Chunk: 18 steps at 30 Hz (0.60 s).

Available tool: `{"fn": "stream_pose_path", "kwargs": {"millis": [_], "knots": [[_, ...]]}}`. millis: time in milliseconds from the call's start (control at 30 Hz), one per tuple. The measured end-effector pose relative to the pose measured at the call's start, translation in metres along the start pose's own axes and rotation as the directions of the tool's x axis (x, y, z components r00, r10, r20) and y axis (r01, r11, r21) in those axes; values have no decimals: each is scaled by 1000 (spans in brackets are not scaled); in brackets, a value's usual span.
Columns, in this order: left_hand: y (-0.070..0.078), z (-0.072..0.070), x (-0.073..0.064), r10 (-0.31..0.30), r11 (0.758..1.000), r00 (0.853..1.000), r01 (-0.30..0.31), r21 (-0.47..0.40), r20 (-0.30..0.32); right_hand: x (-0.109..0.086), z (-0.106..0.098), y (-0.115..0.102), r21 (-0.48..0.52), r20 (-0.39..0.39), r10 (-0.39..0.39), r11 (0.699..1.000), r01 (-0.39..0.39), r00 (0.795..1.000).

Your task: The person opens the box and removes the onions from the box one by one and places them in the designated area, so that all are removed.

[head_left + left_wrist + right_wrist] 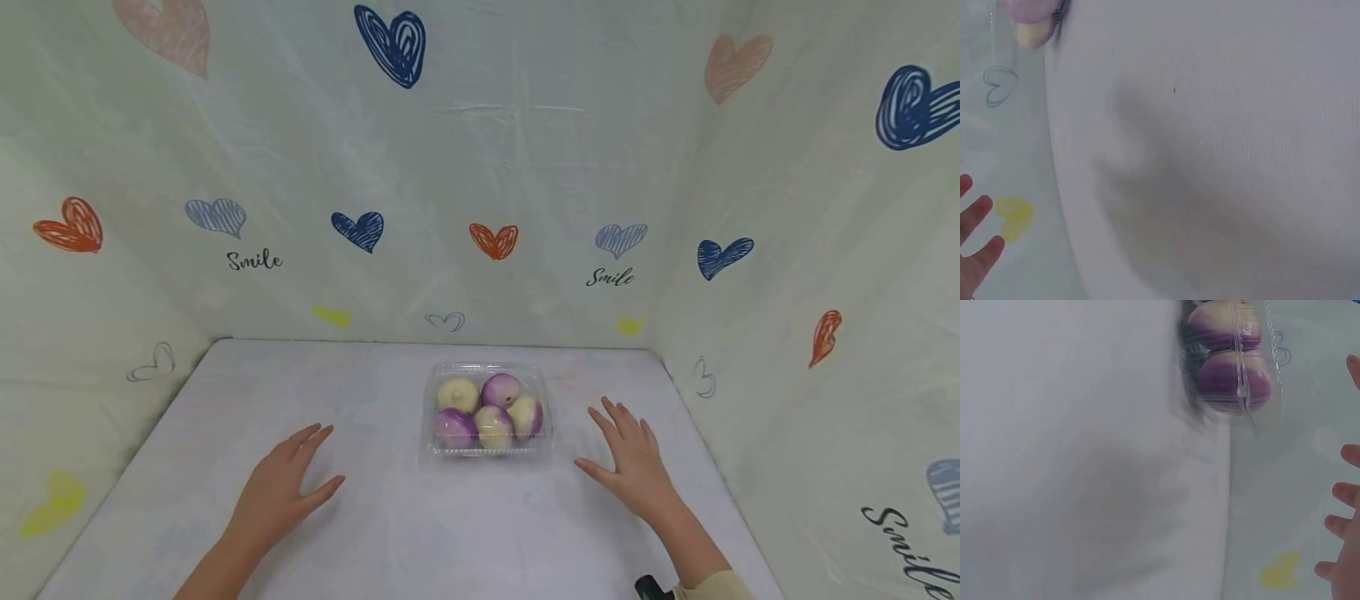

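Note:
A clear lidded plastic box (487, 367) sits toward the back of the table, with several round purple-and-white onions (455, 428) inside. My left hand (281, 483) hovers over the table to the left of the box, its fingers spread and holding nothing. On the box's other side, my right hand (630, 462) is also spread and empty, nearer to the box than the left one. Both thumbs point inward. In the right wrist view, purple onions (1233, 381) show through the ridged wall of the box; the left wrist view catches only a corner of it.
The pale tabletop (375, 517) meets a hanging white sheet (525, 167) at the back and both sides, printed with hearts and "Smile" lettering. A dark object (651, 587) shows beside the right sleeve (716, 587) at the bottom edge.

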<state>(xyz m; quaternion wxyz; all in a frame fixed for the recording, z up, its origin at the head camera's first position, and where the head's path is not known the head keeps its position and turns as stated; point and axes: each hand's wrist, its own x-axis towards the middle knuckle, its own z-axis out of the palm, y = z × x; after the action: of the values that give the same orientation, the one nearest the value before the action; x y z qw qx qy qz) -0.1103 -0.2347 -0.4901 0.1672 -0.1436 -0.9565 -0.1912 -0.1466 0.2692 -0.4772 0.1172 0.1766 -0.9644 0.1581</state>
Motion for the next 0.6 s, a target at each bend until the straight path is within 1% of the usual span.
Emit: {"fn": "stream_pose_path", "kwargs": {"millis": [67, 133, 233, 300, 367, 467, 600], "knots": [[6, 2, 1, -46, 997, 998, 48, -56, 37, 1, 2, -3, 19, -19, -11, 1000, 12, 1000], [11, 4, 2, -96, 986, 992, 105, -129, 78, 3, 4, -6, 42, -40, -19, 999, 20, 999], [19, 8, 3, -163, 956, 978, 190, -224, 132, 5, 7, -11, 80, -67, -22, 996, 27, 998], [24, 10, 4, -194, 932, 970, 229, -281, 149, 6, 8, -15, 115, -79, -18, 993, 27, 997], [29, 13, 6, -215, 908, 964, 256, -332, 156, 7, 9, -20, 150, -84, -15, 988, 28, 996], [35, 19, 8, -230, 874, 960, 276, -399, 159, 9, 12, -28, 211, -91, -13, 977, 32, 996], [42, 25, 12, -246, 840, 954, 298, -454, 171, 11, 17, -39, 280, -109, -22, 959, 51, 994]]}}
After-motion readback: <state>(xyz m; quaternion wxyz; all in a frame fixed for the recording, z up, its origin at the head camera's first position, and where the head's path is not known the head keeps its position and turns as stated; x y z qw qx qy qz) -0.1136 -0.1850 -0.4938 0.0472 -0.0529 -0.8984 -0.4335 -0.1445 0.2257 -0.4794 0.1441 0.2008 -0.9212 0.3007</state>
